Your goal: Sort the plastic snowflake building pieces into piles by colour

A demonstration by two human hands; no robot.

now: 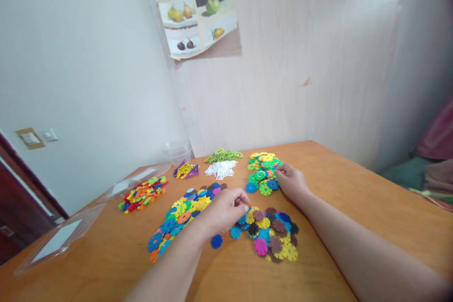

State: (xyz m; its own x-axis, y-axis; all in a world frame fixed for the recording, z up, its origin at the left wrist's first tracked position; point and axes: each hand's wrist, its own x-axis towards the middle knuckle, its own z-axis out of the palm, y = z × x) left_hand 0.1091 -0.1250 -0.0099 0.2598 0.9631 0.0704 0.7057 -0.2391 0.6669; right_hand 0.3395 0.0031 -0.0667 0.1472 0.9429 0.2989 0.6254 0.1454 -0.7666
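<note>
My left hand [229, 207] is closed in a pinch above the table, between two heaps of notched plastic discs. What its fingertips hold, if anything, is hidden. Left of it spreads a mixed heap of discs [184, 214], partly covered by my forearm. To its right lies another heap [276, 236] in brown, yellow, blue, black and pink, and a single dark blue disc [216, 241] rests below the hand. My right hand [293, 183] is also pinched, its fingertips at the right edge of a farther pile of green, yellow and blue discs [262, 177]. I cannot make out anything between them.
On the wooden table [357, 188] are piles of red-orange-green pieces [143, 194], purple-yellow pieces [186, 170], white pieces [221, 169] and green pieces [223, 155]. A clear tub [178, 153] stands at the back. Clear plastic bags [58, 238] lie along the left edge.
</note>
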